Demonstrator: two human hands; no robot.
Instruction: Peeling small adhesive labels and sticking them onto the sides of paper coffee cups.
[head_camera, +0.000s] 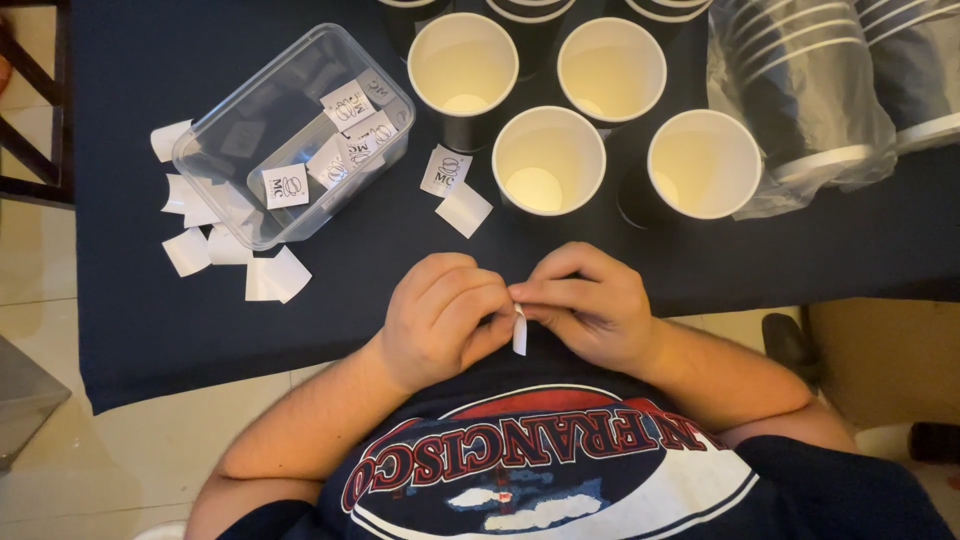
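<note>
Just below the open paper cups, our left hand and right hand pinch one small white sticker between closed fingertips. We judge slow peeling from a corner keeps it flat.

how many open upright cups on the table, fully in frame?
4. Back left cup, back right cup, front left cup, front right cup. More dark cups are cut off at the top edge, and stacked ones lie in the plastic sleeve.
</note>
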